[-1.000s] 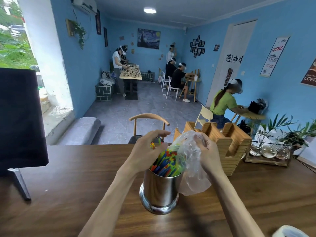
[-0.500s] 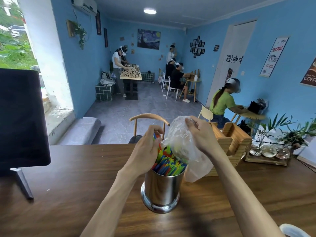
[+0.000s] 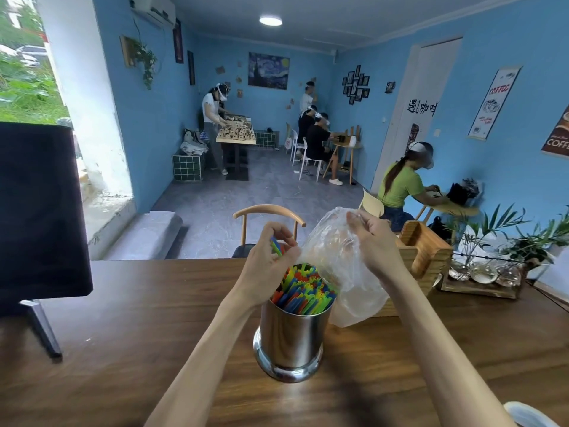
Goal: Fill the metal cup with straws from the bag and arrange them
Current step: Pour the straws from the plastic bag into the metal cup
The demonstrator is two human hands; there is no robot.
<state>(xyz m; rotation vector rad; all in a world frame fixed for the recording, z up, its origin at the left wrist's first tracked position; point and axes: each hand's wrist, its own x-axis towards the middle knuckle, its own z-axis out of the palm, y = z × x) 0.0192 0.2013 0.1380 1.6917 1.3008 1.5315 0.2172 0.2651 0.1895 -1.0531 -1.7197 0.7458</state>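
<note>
Left hand: the left hand (image 3: 267, 266) hovers just above the far-left rim of the metal cup, fingers curled, pinching the tops of a few straws.
Right hand: the right hand (image 3: 374, 245) is raised above and to the right of the cup, thumb and fingers pinching the top of the plastic bag.
Plastic bag: the clear plastic bag (image 3: 337, 266) hangs from that hand, its lower part sagging down to the desk just right of the cup; it looks nearly empty.
Straws: the coloured straws (image 3: 303, 292) stand packed in the cup, leaning towards the far side.
Metal cup: the metal cup (image 3: 291, 340) stands upright on the desk (image 3: 123, 334), about midway between its left and right edges.
Wooden box: a wooden box (image 3: 426, 254) sits behind the bag, near the far edge.
Monitor: a dark monitor (image 3: 40, 211) stands at the desk's left end.
</note>
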